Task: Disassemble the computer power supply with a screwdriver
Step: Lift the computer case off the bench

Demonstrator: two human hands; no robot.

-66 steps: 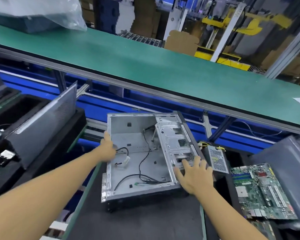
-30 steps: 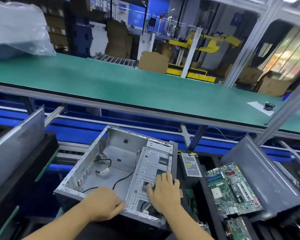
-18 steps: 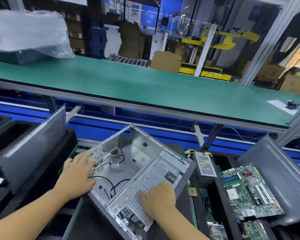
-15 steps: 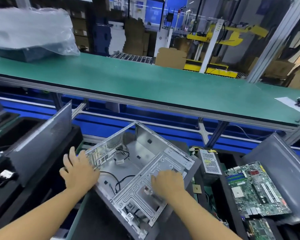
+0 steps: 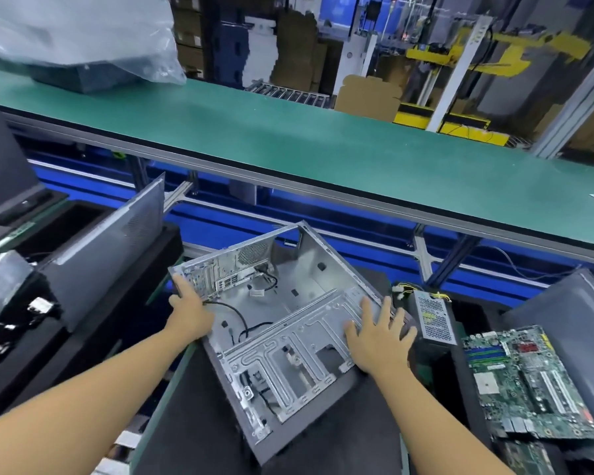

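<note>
In the centre of the frame an open, gutted grey metal computer case lies skewed on a dark worktop. The left hand rests on its left rear corner with fingers stretched out, apparently not gripping, and the right hand presses flat, fingers spread, on the case's right side. The small grey power supply box with a perforated grille sits outside the case, just beside its right edge, left of a green circuit board.
</note>
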